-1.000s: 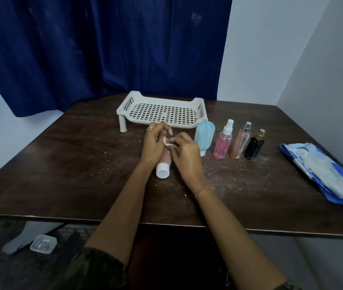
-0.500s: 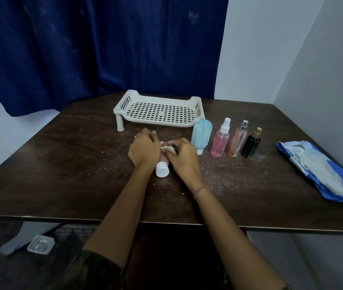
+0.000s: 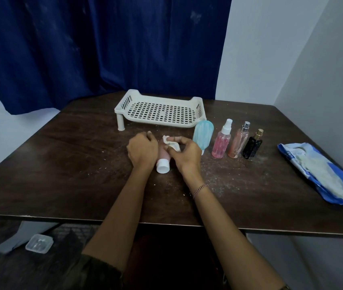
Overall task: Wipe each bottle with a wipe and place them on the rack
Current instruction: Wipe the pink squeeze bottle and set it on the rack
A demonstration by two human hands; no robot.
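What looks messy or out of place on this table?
White crumbs speckle the dark table before the pink spray bottle, and the wipes pack lies open at the right. Nothing looks spilled.

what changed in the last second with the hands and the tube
The left hand drew back from the rack edge toward the person and now grips the middle of the pink tube. The right hand still pinches the wipe, which now shows more at the tube's far end. Unchanged: the white cap points at the person, the four other bottles stand in their row, the rack holds nothing.
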